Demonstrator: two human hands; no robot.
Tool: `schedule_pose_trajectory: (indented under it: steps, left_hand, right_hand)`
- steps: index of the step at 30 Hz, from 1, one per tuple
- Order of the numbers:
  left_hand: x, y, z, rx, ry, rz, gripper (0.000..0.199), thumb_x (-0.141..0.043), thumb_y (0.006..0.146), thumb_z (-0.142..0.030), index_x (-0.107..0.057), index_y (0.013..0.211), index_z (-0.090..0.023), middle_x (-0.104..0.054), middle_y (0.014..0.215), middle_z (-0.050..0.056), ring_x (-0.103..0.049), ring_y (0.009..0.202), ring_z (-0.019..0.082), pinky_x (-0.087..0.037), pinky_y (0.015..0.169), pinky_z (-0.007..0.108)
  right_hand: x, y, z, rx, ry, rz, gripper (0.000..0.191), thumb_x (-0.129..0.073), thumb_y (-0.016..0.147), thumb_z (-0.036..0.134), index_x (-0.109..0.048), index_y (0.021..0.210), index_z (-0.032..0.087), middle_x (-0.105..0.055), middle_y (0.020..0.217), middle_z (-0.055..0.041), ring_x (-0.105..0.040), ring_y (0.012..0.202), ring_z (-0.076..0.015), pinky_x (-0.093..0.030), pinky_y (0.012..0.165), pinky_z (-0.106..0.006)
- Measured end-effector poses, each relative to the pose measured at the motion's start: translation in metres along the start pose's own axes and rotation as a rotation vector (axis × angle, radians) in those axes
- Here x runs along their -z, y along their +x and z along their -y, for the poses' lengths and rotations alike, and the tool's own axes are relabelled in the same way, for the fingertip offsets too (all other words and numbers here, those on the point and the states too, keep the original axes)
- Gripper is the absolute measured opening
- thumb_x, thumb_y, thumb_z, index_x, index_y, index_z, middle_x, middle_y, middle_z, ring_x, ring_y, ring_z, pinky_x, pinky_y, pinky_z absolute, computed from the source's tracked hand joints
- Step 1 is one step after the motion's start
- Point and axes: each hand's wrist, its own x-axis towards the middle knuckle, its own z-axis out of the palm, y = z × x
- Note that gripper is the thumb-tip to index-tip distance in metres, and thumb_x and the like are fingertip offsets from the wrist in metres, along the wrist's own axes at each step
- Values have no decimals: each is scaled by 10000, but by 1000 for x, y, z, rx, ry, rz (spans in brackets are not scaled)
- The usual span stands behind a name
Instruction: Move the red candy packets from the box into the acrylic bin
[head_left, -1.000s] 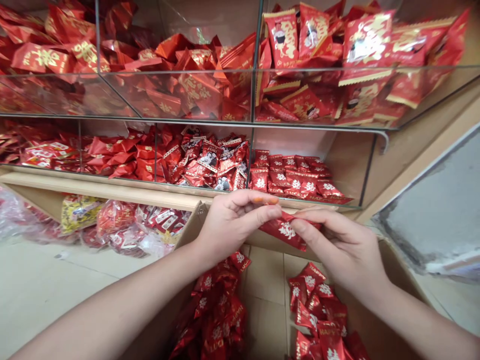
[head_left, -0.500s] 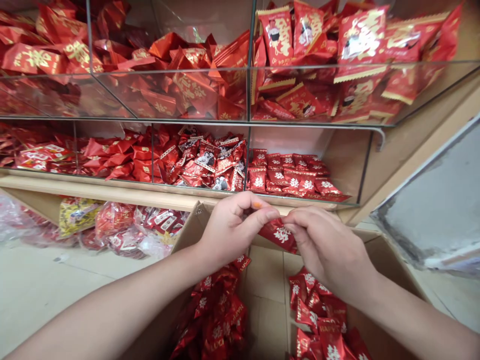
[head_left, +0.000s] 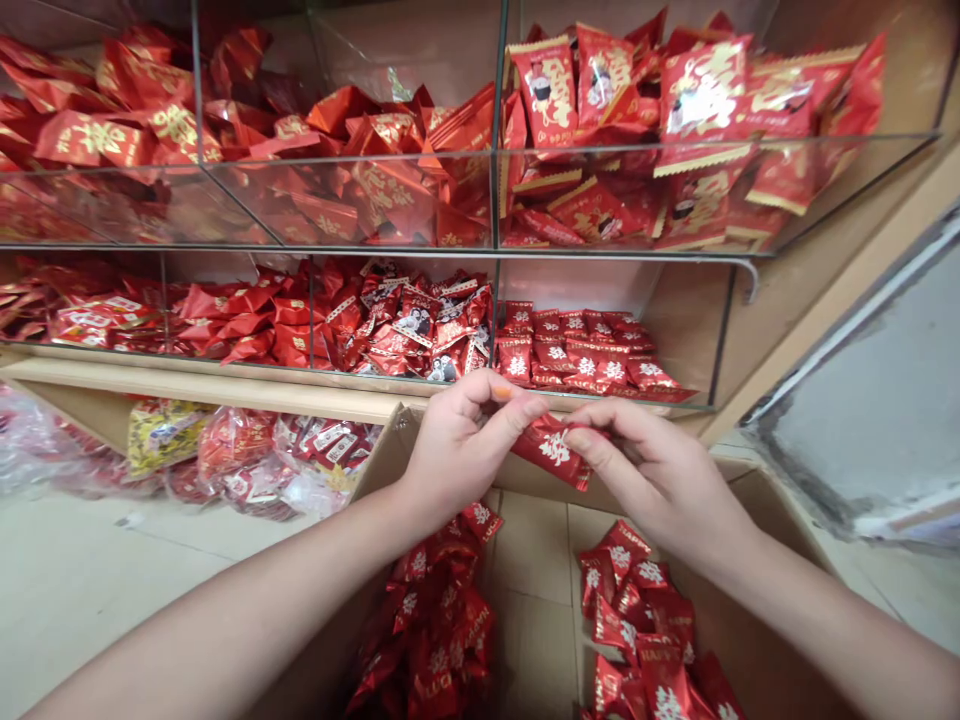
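Note:
Between my two hands is a small red candy packet [head_left: 553, 448] with a pale double-happiness character on it. My left hand [head_left: 471, 430] pinches its left end with thumb and forefinger. At its upper right, my right hand [head_left: 651, 462] grips it between thumb and fingers. Below the hands stands an open cardboard box [head_left: 531, 600]. In it lie a left heap of matching red packets [head_left: 439, 640] and a right heap of packets [head_left: 652, 640], with bare cardboard between them. Similar packets [head_left: 585, 355] sit in rows in the lower right shelf compartment.
A wooden shelf [head_left: 330, 392] with glass dividers and fronts spans the view, its upper row [head_left: 697, 95] full of larger red packets. Clear plastic bags of packets [head_left: 232, 455] lie on the floor under it. A grey wall [head_left: 892, 400] is at right.
The packet has turned so more of its printed face shows. My right fingers have shifted along it and spread a little. The view has moved slightly.

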Motion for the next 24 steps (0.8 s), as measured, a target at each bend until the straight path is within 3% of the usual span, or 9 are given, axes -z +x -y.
schedule_pose_trajectory:
  steps: [4,7,15,18,21,24]
  left_hand:
    - [4,4,5,-93,217,21,202,-472,813,-309,-448,665,-174,-414,585,-44,-381,532,78,-322,504,207]
    - [5,5,5,-154,389,79,239,-407,844,-294,-409,635,-177,-374,570,-45,-351,530,84,-303,517,222]
    - [1,0,2,-100,245,28,277,-388,855,-322,-358,617,-184,-330,567,-48,-314,531,87,-291,507,222]
    - [3,2,7,-88,244,26,256,-401,850,-311,-372,632,-180,-346,569,-50,-326,533,83,-298,510,216]
    - [7,5,11,-133,309,4,227,-406,846,-295,-391,653,-177,-367,574,-51,-349,538,80,-308,521,210]
    - [8,4,12,-174,388,42,215,-406,843,-291,-406,663,-174,-385,562,-57,-358,518,72,-309,511,200]
  right_hand:
    - [0,1,-1,149,-128,111,232,-404,856,221,-424,626,195,-426,569,15,-413,552,-115,-330,534,-247]
    - [-2,-2,2,164,-70,126,277,-392,853,195,-342,580,198,-350,542,33,-355,509,-99,-293,499,-241]
    - [-8,-12,5,-117,396,66,302,-383,860,286,-388,573,192,-356,553,34,-348,513,-95,-321,480,-226]
    - [-9,-10,-1,-230,476,161,311,-408,850,334,-428,578,183,-398,548,33,-390,504,-87,-348,479,-218]
    - [-11,-5,-4,-366,587,281,229,-506,789,389,-508,708,174,-505,628,17,-483,547,-96,-410,526,-228]
    - [-14,-3,-2,-455,670,396,257,-607,705,404,-522,740,163,-522,630,22,-473,532,-84,-396,513,-215]
